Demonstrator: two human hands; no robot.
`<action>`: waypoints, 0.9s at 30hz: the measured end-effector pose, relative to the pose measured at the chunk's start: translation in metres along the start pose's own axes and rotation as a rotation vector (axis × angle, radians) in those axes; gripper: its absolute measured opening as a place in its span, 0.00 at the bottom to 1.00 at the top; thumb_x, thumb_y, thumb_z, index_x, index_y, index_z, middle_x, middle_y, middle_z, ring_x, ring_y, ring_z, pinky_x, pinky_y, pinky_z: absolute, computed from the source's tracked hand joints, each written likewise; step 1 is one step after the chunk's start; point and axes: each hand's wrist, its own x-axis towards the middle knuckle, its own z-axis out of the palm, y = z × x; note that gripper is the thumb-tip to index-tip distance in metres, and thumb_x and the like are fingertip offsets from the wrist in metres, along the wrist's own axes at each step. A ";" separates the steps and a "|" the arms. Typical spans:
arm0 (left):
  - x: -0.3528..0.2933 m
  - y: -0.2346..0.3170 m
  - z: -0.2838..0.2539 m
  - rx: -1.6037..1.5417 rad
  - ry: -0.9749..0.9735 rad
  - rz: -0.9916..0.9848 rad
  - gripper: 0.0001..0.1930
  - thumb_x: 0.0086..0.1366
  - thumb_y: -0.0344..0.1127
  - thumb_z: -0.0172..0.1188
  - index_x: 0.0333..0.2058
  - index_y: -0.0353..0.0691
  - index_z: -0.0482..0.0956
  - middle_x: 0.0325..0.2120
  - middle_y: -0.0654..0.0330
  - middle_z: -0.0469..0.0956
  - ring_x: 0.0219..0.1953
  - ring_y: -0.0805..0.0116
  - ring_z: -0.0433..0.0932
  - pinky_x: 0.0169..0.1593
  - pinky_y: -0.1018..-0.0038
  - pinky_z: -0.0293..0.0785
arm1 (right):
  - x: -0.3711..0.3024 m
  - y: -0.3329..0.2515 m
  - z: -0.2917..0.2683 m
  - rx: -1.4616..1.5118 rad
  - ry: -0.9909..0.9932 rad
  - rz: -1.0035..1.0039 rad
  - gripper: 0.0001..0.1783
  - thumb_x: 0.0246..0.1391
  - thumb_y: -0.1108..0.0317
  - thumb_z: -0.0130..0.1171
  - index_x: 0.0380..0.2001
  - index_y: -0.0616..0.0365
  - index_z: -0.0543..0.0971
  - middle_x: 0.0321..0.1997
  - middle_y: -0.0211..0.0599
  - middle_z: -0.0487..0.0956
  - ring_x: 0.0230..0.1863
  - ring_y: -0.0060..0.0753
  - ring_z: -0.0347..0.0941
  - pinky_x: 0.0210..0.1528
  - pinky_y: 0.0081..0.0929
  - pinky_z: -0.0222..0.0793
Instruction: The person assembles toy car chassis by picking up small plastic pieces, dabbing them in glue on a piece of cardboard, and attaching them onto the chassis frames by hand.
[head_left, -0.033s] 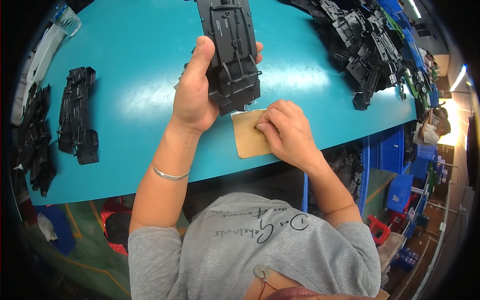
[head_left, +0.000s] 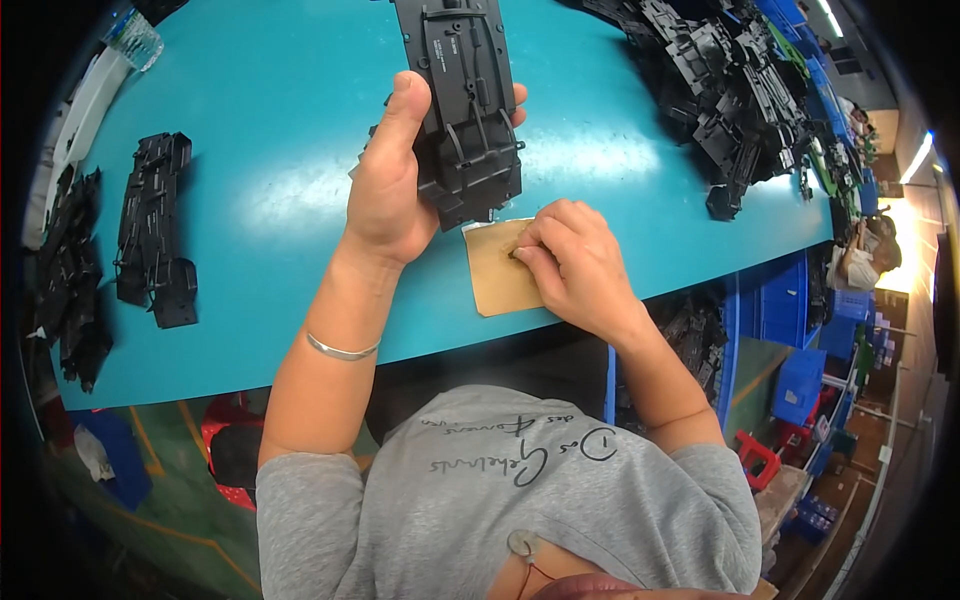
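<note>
My left hand is wrapped round a long black plastic chassis, its thumb along the left side and fingertips showing past the right edge. The chassis is raised over the table, and its far end runs out of the picture. Just below its near end lies a tan square sheet at the table's front edge. Over the sheet's right part is my right hand, thumb and forefinger pinched together. A tiny dark thing shows at those fingertips, too small to name.
Another black chassis lies on the blue-green table at left, beside a row of similar black parts. A large heap of black parts covers the far right. A clear bottle stands far left. Blue bins sit below the right edge.
</note>
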 end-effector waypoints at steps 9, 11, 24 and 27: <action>0.000 0.000 0.001 -0.008 -0.023 -0.008 0.29 0.73 0.57 0.39 0.54 0.35 0.71 0.46 0.51 0.78 0.48 0.62 0.78 0.49 0.68 0.79 | 0.007 -0.009 -0.023 0.325 0.092 0.256 0.04 0.46 0.79 0.60 0.25 0.62 0.75 0.26 0.38 0.76 0.27 0.42 0.73 0.31 0.31 0.69; -0.001 0.000 0.000 -0.029 -0.031 -0.020 0.29 0.73 0.56 0.39 0.54 0.35 0.70 0.48 0.49 0.77 0.49 0.60 0.77 0.50 0.67 0.78 | 0.010 -0.008 -0.023 0.185 0.292 0.075 0.06 0.43 0.82 0.62 0.25 0.61 0.76 0.25 0.37 0.78 0.25 0.38 0.74 0.28 0.27 0.70; -0.002 -0.005 -0.001 0.037 -0.154 0.021 0.39 0.69 0.65 0.35 0.59 0.30 0.64 0.52 0.41 0.73 0.55 0.48 0.73 0.57 0.58 0.74 | 0.028 -0.008 -0.013 -0.034 0.513 -0.226 0.11 0.36 0.81 0.68 0.25 0.60 0.78 0.25 0.35 0.80 0.25 0.35 0.76 0.27 0.27 0.71; -0.003 -0.004 -0.002 0.045 -0.153 0.021 0.40 0.69 0.65 0.35 0.60 0.30 0.64 0.53 0.41 0.73 0.56 0.48 0.73 0.57 0.58 0.74 | 0.029 -0.008 -0.012 -0.050 0.518 -0.234 0.11 0.36 0.81 0.68 0.25 0.60 0.78 0.25 0.35 0.80 0.25 0.35 0.76 0.27 0.27 0.71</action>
